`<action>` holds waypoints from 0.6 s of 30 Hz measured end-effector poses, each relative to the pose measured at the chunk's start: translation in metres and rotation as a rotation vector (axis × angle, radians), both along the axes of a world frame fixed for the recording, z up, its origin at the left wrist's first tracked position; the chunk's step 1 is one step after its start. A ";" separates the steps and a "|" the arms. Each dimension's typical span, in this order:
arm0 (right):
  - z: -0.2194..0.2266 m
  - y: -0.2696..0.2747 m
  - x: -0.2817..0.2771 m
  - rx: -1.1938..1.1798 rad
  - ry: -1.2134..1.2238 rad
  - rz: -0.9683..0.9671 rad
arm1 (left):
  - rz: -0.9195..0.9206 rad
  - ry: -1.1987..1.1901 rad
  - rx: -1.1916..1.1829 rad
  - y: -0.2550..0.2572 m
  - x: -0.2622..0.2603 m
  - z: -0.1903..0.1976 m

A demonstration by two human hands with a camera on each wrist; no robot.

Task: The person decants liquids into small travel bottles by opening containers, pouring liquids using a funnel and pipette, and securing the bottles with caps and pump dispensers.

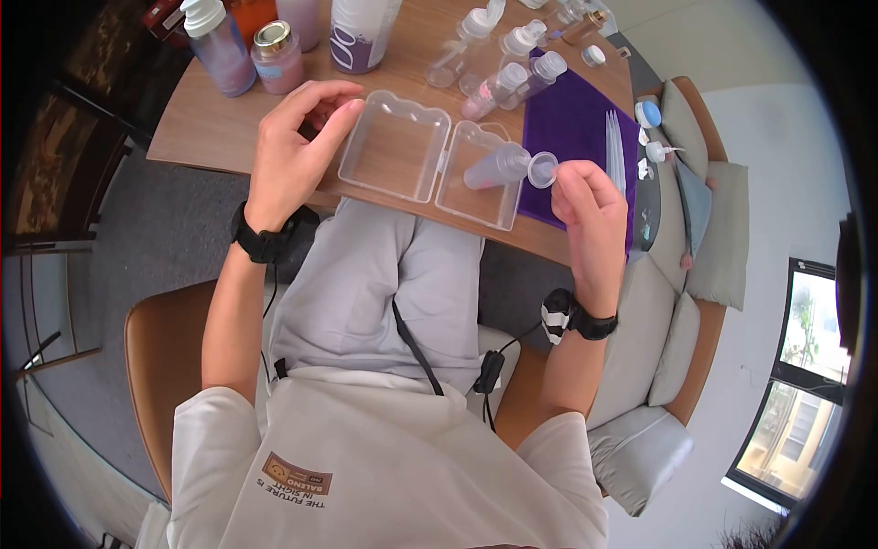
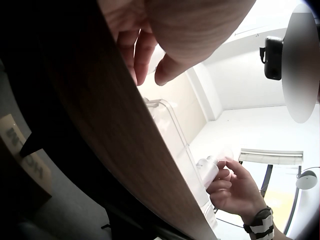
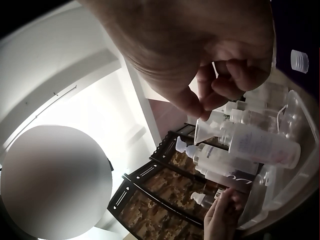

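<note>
A clear plastic case (image 1: 384, 188) lies open on the table, with a small translucent bottle (image 1: 494, 168) in its right half. A small clear funnel (image 1: 542, 170) sits at the bottle's mouth; the right wrist view shows its narrow end in the bottle neck (image 3: 226, 134). My right hand (image 1: 590, 206) pinches the funnel's wide rim between thumb and fingertip. At the case's left edge is my left hand (image 1: 297, 151), fingers loosely bent, thumb tip close to the corner, nothing in its grasp. A little pinkish content shows low in the bottle.
Several small clear bottles (image 1: 498, 87) stand behind the case. A purple cloth (image 1: 572, 119) to the right carries thin plastic pipettes (image 1: 615, 146). Back left are a pump bottle (image 1: 219, 55), a gold-lidded jar (image 1: 277, 59) and a white-and-purple container (image 1: 361, 37). The table edge (image 1: 540, 242) runs just before my lap.
</note>
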State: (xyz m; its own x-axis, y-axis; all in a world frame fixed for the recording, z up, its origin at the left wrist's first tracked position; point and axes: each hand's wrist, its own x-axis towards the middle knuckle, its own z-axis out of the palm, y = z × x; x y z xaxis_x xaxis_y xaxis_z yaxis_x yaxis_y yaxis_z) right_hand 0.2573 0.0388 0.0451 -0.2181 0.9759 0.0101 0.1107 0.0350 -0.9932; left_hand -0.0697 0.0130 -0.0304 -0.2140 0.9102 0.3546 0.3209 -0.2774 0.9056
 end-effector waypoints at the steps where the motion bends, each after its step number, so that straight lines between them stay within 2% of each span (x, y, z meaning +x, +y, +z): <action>1: -0.001 0.002 -0.001 -0.006 0.004 0.002 | 0.001 -0.002 -0.002 0.000 0.000 0.000; 10: -0.019 0.000 0.010 0.019 0.080 -0.083 | 0.009 -0.017 -0.003 -0.001 0.001 0.002; 16: -0.086 -0.001 0.036 0.167 0.231 -0.074 | 0.010 -0.021 0.075 0.001 0.002 -0.001; 17: -0.091 -0.006 0.033 0.205 0.079 -0.229 | 0.015 -0.085 0.061 0.001 0.002 -0.002; 18: -0.095 -0.005 0.036 0.272 0.168 -0.160 | 0.003 -0.142 0.043 -0.001 0.002 -0.001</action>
State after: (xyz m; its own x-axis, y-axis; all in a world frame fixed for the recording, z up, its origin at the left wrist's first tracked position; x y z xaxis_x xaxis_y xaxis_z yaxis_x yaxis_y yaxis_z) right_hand 0.2935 0.0341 -0.0496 -0.0365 0.9543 0.2967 -0.0278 0.2958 -0.9548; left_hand -0.0682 0.0124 -0.0318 -0.2674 0.8943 0.3589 0.1910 -0.3159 0.9294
